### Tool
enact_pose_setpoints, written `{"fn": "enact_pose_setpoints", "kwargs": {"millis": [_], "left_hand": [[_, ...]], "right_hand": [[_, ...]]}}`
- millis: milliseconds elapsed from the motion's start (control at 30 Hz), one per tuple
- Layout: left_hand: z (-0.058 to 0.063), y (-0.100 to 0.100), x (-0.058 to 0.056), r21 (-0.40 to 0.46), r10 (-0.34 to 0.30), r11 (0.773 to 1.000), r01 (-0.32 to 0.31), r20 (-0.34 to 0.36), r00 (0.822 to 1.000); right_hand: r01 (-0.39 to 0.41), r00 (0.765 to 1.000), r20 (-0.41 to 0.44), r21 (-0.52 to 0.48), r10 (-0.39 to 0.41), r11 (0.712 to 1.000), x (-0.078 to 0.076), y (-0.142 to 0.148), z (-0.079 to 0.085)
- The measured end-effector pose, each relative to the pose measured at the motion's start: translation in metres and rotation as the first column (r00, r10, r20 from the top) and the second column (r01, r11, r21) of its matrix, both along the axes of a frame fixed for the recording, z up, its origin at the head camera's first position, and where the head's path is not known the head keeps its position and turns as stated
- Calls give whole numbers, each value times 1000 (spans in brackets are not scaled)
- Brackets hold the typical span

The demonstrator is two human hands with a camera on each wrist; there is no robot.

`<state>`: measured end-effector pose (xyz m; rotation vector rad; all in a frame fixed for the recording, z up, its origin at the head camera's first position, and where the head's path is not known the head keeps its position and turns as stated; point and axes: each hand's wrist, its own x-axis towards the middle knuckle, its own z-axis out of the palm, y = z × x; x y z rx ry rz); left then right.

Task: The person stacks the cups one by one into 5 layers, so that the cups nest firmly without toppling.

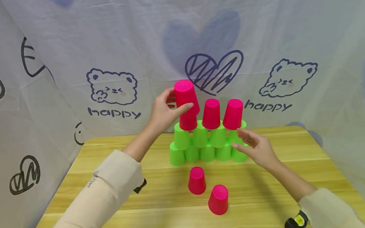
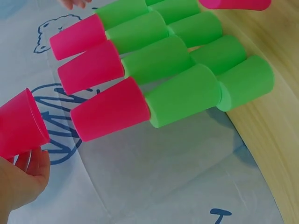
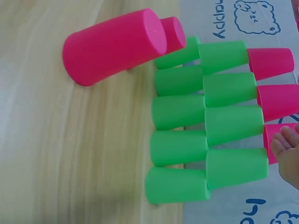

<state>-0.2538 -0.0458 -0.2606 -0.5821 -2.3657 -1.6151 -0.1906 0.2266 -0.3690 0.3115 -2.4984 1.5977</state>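
My left hand [image 1: 165, 111] grips an upside-down pink cup [image 1: 185, 96] between thumb and fingers. In the left wrist view this held cup [image 2: 18, 122] is apart from the stack, above the row of pink cups. That row has a left cup [image 1: 188, 123], a middle cup [image 1: 211, 114] and a right cup [image 1: 233, 114], all upside down on two rows of green cups [image 1: 207, 153]. Beside the stack's right end, my right hand [image 1: 258, 148] holds nothing, its fingers loosely bent near the right pink cup [image 3: 275, 140].
Two more pink cups, a farther one [image 1: 196, 181] and a nearer one [image 1: 218, 200], stand upside down on the wooden table [image 1: 165, 219] in front of the stack. A printed cloth [image 1: 150, 30] hangs behind and at both sides.
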Motion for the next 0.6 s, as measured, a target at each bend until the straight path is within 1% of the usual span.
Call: {"fn": "enact_pose_setpoints", "kwargs": {"millis": [133,300,467,600], "left_hand": [[4,2,-4,-1,18,1000,-18,-6,1000],[8,4,-9,3,46,999,-46,7,999],[8,8,-15,-4,50,999,-50,34,998],[7,13,-19,3,57,998,-57,57,997]], "right_hand": [[-27,1000,6,-15,27,1000,7,-1,-4],[-53,998,12,-25,54,998,13,-2,-10],[-88,996,5,-18,88,996,20,-6,-20],[-118,993,-4,-32,118,992,27,-10,-29]]}}
